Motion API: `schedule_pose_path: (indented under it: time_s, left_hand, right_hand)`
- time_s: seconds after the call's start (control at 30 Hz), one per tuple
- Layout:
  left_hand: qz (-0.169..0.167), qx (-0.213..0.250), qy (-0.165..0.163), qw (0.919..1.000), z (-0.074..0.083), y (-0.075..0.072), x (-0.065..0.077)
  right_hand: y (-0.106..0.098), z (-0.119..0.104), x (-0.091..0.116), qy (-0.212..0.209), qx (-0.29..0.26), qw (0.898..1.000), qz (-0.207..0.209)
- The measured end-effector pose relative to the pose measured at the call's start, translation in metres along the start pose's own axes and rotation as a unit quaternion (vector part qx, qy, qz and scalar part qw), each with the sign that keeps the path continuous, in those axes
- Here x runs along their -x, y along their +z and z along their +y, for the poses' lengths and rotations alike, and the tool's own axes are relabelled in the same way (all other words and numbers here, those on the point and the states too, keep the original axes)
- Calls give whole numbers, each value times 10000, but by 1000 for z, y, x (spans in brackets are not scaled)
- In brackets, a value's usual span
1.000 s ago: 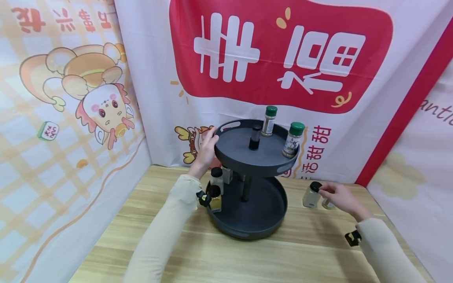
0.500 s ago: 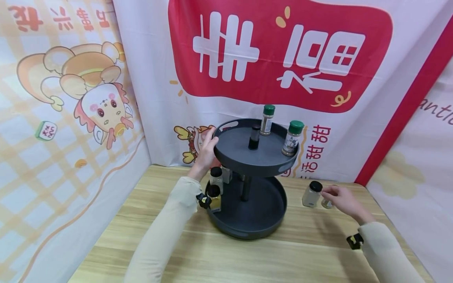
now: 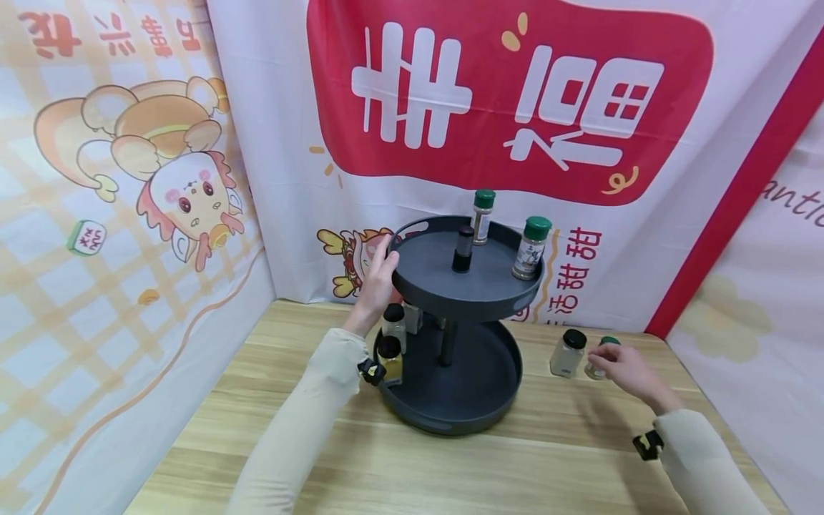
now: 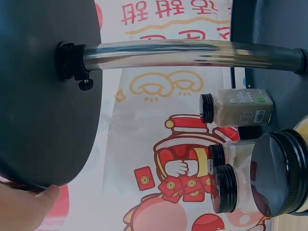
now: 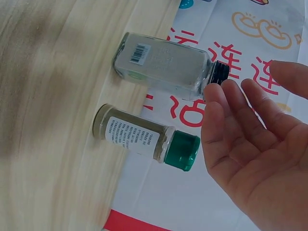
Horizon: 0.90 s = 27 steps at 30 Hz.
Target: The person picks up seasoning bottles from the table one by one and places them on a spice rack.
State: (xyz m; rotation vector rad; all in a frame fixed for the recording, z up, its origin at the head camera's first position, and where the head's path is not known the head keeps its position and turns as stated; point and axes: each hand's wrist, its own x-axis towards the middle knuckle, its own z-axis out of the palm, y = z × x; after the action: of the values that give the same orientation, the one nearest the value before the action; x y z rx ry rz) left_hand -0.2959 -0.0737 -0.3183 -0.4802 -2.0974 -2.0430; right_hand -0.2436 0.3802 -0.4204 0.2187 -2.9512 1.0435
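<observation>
My left hand [image 3: 376, 286] grips the left rim of the upper tray of a dark two-tier turntable [image 3: 444, 300]; in the left wrist view its thumb [image 4: 48, 199] lies at the tray's edge. Two green-capped spice bottles, one at the back [image 3: 481, 218] and one at the right [image 3: 529, 249], stand on that tray. My right hand [image 3: 627, 372] hovers with loosely bent fingers, holding nothing. Close to its fingertips are a black-capped glass spice bottle [image 5: 163, 65] and a green-capped spice bottle [image 5: 137, 134] with a white label, both standing on the table.
Several black-capped jars, among them one with yellow contents [image 3: 390, 363], stand at the left of the lower tray [image 3: 476, 386]. A metal post [image 4: 183, 54] joins the tiers. Printed cloth [image 3: 270, 179] hangs behind the wooden table [image 3: 489, 472].
The upper tray has turned slightly, carrying its two green-capped bottles a little left and back. My right hand has shifted slightly right, away from the black-capped bottle, and the other bottle's green cap now shows.
</observation>
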Motion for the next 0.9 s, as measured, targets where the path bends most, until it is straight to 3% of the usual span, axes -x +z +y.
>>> schedule_pose_path:
  time_s: [0.9]
  left_hand:
    - [732,-1045,355,9912,6,17,18]
  right_hand:
    - [6,8,3,176,-76,9997,-152]
